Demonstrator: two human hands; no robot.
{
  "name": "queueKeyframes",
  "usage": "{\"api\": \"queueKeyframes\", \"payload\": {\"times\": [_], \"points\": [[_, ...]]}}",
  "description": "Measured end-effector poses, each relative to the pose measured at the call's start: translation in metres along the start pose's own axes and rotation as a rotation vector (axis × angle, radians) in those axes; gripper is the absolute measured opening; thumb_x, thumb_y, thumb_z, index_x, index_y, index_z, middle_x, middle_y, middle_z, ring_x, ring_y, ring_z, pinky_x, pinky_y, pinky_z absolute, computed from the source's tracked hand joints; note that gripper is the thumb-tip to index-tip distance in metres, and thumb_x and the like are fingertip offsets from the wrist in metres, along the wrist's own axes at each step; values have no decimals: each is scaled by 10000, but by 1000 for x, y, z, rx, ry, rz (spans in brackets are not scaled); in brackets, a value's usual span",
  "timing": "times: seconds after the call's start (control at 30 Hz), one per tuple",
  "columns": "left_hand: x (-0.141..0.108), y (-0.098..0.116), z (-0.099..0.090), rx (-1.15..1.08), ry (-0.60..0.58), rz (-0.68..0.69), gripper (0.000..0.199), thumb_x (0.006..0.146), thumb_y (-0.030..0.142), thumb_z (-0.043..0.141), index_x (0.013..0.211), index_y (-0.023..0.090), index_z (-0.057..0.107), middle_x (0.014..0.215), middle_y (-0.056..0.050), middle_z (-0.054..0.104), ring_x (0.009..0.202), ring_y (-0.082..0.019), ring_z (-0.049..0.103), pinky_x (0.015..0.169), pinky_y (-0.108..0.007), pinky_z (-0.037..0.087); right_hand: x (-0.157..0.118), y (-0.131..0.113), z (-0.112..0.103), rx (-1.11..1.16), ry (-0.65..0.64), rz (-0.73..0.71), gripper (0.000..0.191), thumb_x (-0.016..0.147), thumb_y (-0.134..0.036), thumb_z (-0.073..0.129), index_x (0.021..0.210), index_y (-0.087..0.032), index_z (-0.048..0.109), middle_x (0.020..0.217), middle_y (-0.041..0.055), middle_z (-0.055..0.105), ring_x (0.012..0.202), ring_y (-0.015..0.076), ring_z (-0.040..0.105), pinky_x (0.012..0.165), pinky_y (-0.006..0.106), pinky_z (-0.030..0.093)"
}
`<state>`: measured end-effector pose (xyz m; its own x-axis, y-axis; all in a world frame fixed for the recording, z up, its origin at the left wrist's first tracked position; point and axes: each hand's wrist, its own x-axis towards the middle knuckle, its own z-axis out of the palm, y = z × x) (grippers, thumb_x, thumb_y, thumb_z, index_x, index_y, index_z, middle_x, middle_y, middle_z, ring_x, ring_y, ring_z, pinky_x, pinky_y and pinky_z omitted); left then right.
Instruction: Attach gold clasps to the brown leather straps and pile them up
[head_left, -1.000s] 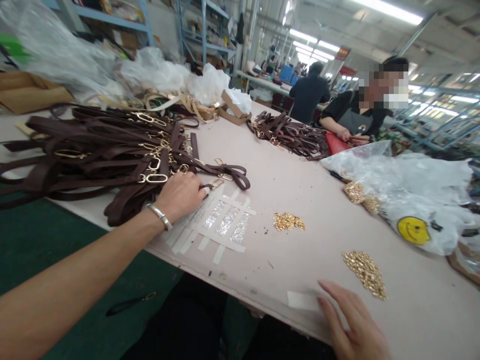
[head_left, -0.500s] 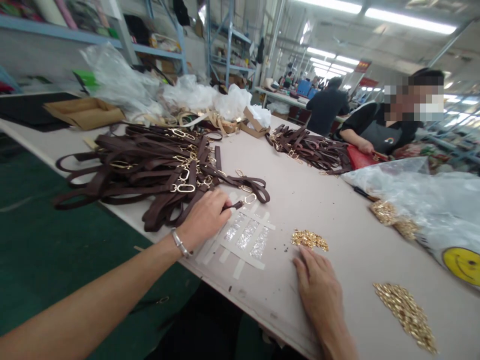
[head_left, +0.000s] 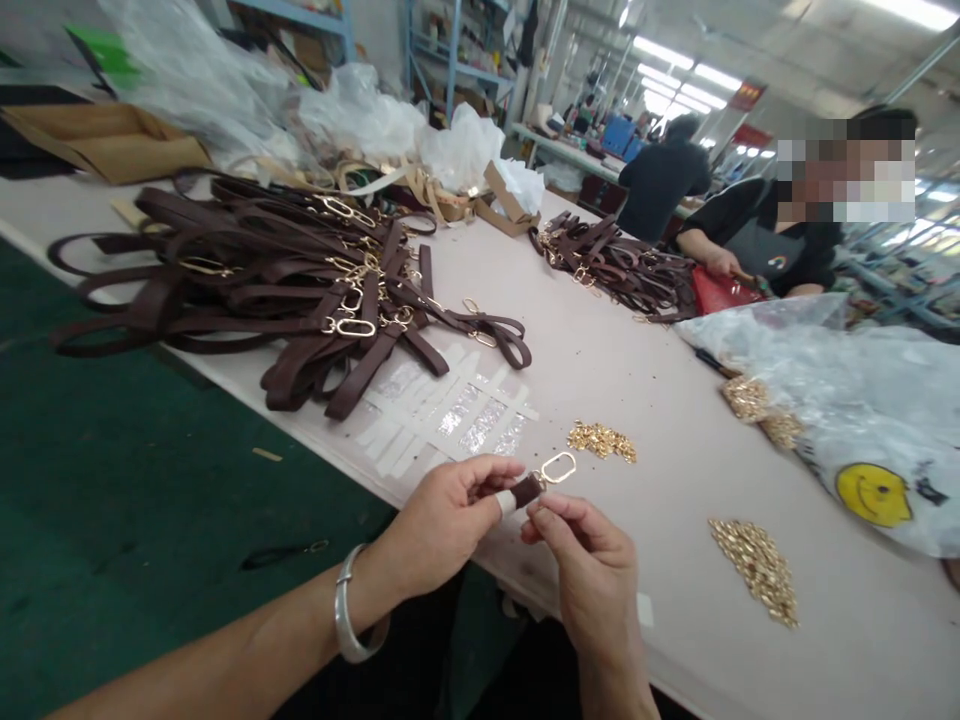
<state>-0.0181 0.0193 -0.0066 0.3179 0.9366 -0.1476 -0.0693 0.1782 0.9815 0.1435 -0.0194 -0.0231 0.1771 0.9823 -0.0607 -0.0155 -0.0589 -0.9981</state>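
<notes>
Between the thumb and fingers of my left hand [head_left: 446, 515] is the end of a dark brown strap [head_left: 527, 489], with a gold oval ring [head_left: 559, 456] sticking out beyond it. My right hand [head_left: 589, 560] is closed in a pinch right beside the strap end; whatever lies between its fingertips is too small to name. Just past the hands is a little pile of gold metal pieces [head_left: 602, 441]. Clear packets taped to the table [head_left: 480, 420] lie ahead of my left hand.
A big heap of brown straps [head_left: 247, 270] covers the left side, a smaller heap [head_left: 615, 270] the back. Another gold pile [head_left: 754, 570] and plastic bags [head_left: 840, 370] are at right. A co-worker [head_left: 780, 240] handles a red item [head_left: 724, 290] across the table.
My left hand has brought a strap end from the heap toward me. My right hand has moved from the gold pile to meet it, now pinching.
</notes>
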Motion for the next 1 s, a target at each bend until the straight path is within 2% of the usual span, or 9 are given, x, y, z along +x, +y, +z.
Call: {"api": "queueKeyframes", "payload": {"times": [0.1,0.23,0.4,0.53,0.73,0.87,1.0], "points": [[-4,-2,5,96,-15,82,300,847,130,563,1104,182,710,1114,-36,746,1058,-194,665,995,-324,474,-1,2,-3,-33,-2,45,164,776,-358,769,849,-211,767,651,-5,685,650,145,629,650,263,525],[-8,-3,6,186,-19,148,334,848,84,529,1103,195,713,1125,-21,741,1074,-185,659,1005,-314,469,-4,10,-8,-22,19,138,212,721,-389,810,830,-212,773,679,-10,677,643,133,590,611,241,497],[-9,-5,8,68,-83,77,283,858,111,538,1079,179,703,1081,-27,752,1033,-191,678,958,-310,501,-8,20,-8,66,19,216,265,711,-431,825,846,-215,749,713,-8,678,637,128,575,593,235,475],[-8,-7,10,27,-113,43,261,868,129,534,1065,171,700,1060,-37,753,1017,-203,679,934,-319,509,-9,19,-7,62,17,180,243,734,-429,807,844,-221,744,710,-12,668,637,132,577,596,242,478],[-10,-11,12,76,-103,78,287,864,107,523,1072,187,704,1054,-28,756,1011,-198,682,918,-309,515,-8,19,-8,42,18,116,186,750,-387,793,835,-227,752,766,-10,672,699,139,593,629,243,480],[-12,-10,11,183,-92,149,377,852,54,507,1112,236,711,1066,14,757,1003,-156,687,920,-259,507,-8,18,-7,55,-9,66,135,782,-347,767,838,-226,744,849,-7,679,804,144,607,715,247,480],[-13,-10,9,362,-62,209,383,849,63,509,1105,253,721,1065,23,760,1000,-154,691,910,-238,511,-8,13,-2,123,36,75,137,757,-288,771,798,-203,672,785,-26,664,744,120,585,694,235,471]]}}
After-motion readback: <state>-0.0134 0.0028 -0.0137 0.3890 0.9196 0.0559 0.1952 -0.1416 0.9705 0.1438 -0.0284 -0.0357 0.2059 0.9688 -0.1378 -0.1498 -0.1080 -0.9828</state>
